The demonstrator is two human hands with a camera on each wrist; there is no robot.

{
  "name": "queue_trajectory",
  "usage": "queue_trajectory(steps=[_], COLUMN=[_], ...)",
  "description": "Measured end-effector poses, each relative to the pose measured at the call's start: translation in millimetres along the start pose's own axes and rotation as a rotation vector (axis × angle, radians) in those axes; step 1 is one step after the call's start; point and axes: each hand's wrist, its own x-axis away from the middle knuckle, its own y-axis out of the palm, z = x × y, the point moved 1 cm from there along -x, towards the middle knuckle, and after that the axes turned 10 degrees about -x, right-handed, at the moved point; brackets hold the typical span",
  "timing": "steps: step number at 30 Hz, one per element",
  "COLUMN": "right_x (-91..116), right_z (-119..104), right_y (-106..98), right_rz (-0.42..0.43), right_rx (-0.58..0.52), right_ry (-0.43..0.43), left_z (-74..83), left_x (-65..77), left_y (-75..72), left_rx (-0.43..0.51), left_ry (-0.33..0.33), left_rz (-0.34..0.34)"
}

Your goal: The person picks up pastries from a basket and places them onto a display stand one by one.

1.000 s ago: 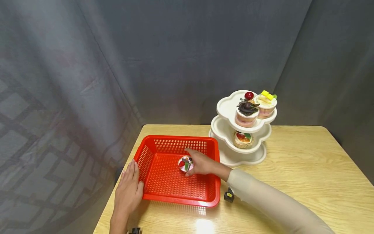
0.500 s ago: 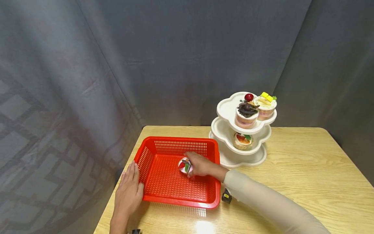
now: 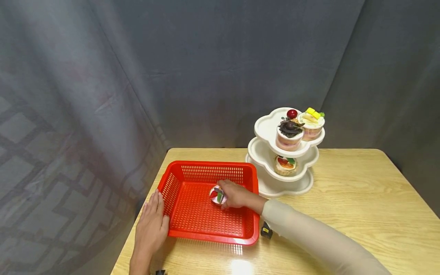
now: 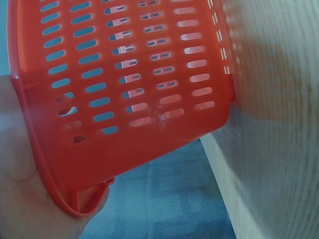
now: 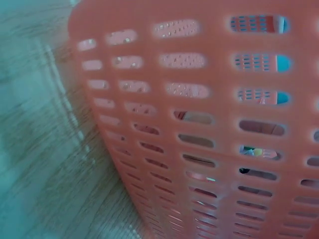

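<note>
A red plastic basket [image 3: 211,240] stands on the table. My left hand [image 3: 150,223] rests along its left rim with straight fingers; in the left wrist view the palm [image 4: 17,164] lies against the rim. My right hand [image 3: 235,194] reaches over the basket's right side and grips a small cupcake [image 3: 217,195] with white cream, red fruit and a green piece on top. The cupcake sits at the basket's floor, its right side hidden by my fingers. In the right wrist view, the basket wall [image 5: 224,112] covers most of the hand.
Right of the basket stands a white three-tier stand [image 3: 266,128]. Its top tier bears a dark-topped dessert cup [image 3: 289,137] and a yellow-topped dessert cup [image 3: 311,124], with a red cherry [image 3: 292,114] beside them. A fruit tart [image 3: 285,166] sits on the middle tier. Grey curtains [image 3: 240,76] hang behind.
My right hand has lowered slightly and its fingers have closed round the cupcake. The left hand stays on the basket rim.
</note>
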Motion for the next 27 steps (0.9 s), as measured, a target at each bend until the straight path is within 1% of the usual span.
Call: queue_trajectory(steps=[7, 14, 19, 21, 27], right_x=[0.8, 0.6, 0.6, 1.0, 1.9], right_z=[-1.1, -1.9, -1.4, -1.5, -3.2], right_y=[-1.6, -1.4, -1.8, -2.1, -3.3], right_rz=[0.011, -0.025, -0.009, 0.004, 0.028], right_rx=[0.022, 0.076, 0.112, 0.099, 0.004], right_ry=[0.011, 0.042, 0.019, -0.001, -0.044], left_z=[0.7, 0.2, 0.0, 0.0, 0.5], left_x=[0.2, 0.0, -1.3, -1.4, -0.8], left_y=[-1.0, -0.6, -0.7, -1.0, -0.7], left_rx=[0.007, 0.004, 0.003, 0.004, 0.006], left_ry=[0.000, -0.001, 0.002, 0.003, 0.002], left_rz=[0.004, -0.003, 0.008, 0.011, 0.006])
